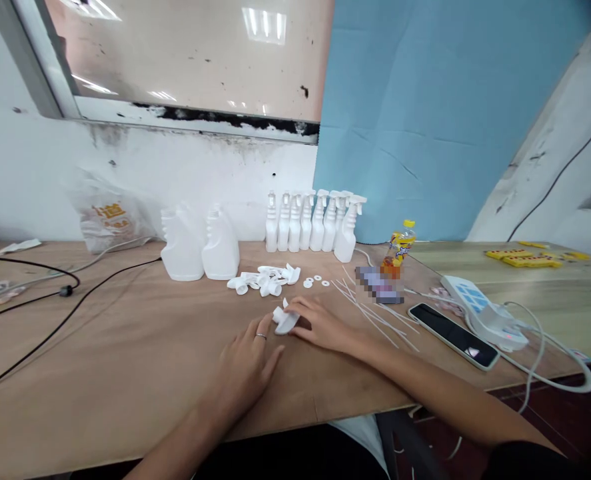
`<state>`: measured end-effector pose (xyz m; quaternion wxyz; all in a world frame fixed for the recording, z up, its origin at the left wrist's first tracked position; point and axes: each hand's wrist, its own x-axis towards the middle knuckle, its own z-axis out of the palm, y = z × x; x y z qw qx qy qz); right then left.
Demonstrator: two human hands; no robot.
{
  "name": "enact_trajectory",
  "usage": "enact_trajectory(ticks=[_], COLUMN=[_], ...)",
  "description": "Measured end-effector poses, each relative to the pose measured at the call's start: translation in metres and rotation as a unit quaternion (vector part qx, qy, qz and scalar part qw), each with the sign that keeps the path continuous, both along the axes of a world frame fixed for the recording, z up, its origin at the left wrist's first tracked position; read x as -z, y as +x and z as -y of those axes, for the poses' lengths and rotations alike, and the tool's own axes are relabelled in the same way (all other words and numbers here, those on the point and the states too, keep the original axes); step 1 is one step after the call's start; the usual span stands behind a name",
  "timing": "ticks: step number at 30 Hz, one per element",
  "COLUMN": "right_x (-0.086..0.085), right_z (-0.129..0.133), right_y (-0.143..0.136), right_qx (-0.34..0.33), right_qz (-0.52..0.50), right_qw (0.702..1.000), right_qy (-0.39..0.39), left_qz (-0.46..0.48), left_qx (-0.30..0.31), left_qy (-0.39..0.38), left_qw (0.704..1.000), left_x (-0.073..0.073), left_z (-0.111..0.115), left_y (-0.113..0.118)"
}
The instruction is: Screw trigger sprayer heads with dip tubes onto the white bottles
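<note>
A white spray head [286, 321] is gripped between the thumb and fingers of my right hand [320, 325], just above the table. My left hand [249, 357], with a ring on one finger, lies beside it with thumb and fingers apart and nothing in it. Beyond my hands is a pile of white spray heads [268, 280], with small white washers [316, 281] to its right. Several thin white tubes [375, 313] lie loosely to the right of my right hand. Several white spray bottles [308, 223] stand in a row at the back, left of which are two white bottles without heads [220, 247].
On the right are a phone [454, 335], a power strip [485, 313] with cables and a drink bottle [400, 250]. Yellow packs [522, 258] lie farther right. Black cables [90, 290] cross the left side, near a plastic bag [110, 217].
</note>
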<state>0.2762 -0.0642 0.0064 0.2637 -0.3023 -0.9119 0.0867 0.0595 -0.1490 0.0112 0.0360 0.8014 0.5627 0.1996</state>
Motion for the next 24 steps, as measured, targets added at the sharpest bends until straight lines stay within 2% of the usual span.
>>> enact_trajectory(ticks=[4,8,10,12,14,16,19,24], right_x=[0.003,0.004,0.004,0.005,0.01,0.017,0.028,0.034], right_z=[0.018,0.016,0.001,-0.02,-0.044,-0.066,-0.085,-0.094], right_y=[-0.006,-0.003,0.004,0.013,0.023,0.031,0.038,0.037], right_qx=[-0.073,-0.133,-0.1,-0.011,0.076,0.132,0.164,0.165], right_qz=[-0.063,-0.121,-0.183,-0.223,-0.191,-0.115,-0.053,-0.039], right_qw=[0.994,0.979,0.972,0.971,0.978,0.984,0.984,0.984], right_qy=[-0.053,-0.095,-0.109,-0.088,-0.033,0.021,0.052,0.05], left_qz=[0.019,0.031,0.041,0.051,0.069,0.098,0.144,0.194], left_qx=[-0.024,0.011,0.034,0.066,0.093,0.107,0.106,0.12], left_qy=[-0.021,-0.042,-0.031,-0.023,-0.029,-0.048,-0.083,-0.112], left_qw=[0.999,0.999,0.998,0.996,0.993,0.988,0.98,0.967], left_x=[-0.005,-0.004,-0.003,-0.003,-0.003,-0.003,-0.001,0.006], left_z=[0.0,0.0,0.0,0.001,0.002,0.003,0.004,0.003], left_y=[0.0,-0.003,-0.003,-0.003,-0.003,-0.002,-0.003,-0.01])
